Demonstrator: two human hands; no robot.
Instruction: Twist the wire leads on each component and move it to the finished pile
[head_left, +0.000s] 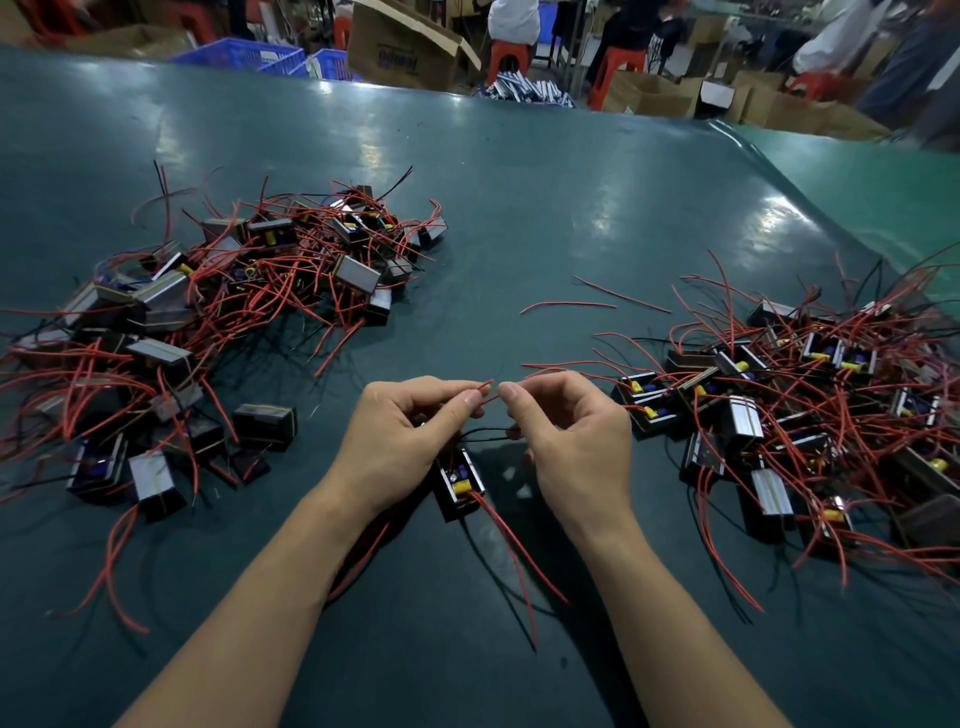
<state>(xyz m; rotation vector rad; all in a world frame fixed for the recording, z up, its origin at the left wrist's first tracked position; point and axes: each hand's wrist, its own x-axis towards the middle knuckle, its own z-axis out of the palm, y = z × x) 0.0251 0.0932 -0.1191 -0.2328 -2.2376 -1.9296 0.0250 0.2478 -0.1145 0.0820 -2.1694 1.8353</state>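
Note:
A small black component with a yellow part lies on the dark green table between my wrists, with red wire leads trailing toward me. My left hand pinches a thin red lead between thumb and forefinger. My right hand pinches the same lead just to the right, fingertips almost touching the left ones. A black lead runs from the component under my right fingers. One large pile of components with red wires lies at the left, another pile at the right.
Two loose red wires lie on the table beyond my hands. Past the far table edge stand blue crates, cardboard boxes, red stools and seated people.

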